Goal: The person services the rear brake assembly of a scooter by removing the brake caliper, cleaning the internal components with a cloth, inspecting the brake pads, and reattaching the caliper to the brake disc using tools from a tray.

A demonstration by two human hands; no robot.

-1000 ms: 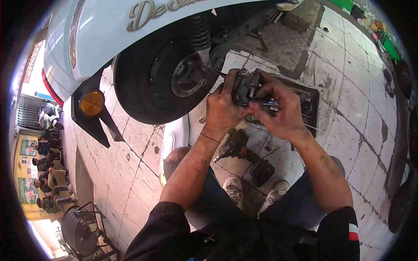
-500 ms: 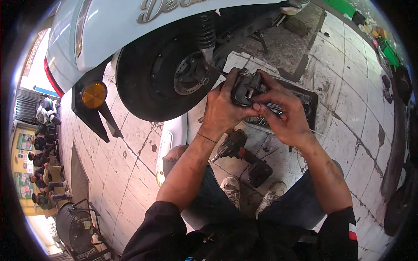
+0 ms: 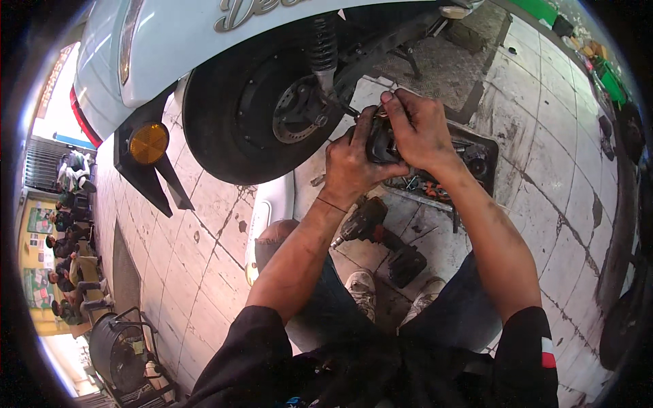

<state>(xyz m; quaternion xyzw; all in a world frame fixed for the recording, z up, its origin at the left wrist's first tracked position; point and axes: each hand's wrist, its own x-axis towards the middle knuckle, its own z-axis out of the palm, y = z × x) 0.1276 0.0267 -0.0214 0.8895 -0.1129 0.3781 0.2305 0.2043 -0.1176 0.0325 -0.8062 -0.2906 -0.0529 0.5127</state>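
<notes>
I'm gripping the black part (image 3: 375, 148), right of the wheel (image 3: 212, 129), in my left hand (image 3: 348, 165); my right hand (image 3: 423, 130) is touching its far end (whether closed on anything, I cannot tell), so firm bracing and light fingertip pressure are probably serving best.

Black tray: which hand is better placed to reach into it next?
Probably the right hand: it is nearer the black tray, while the left hand, farther left, is wrapped around the dark part.
</notes>
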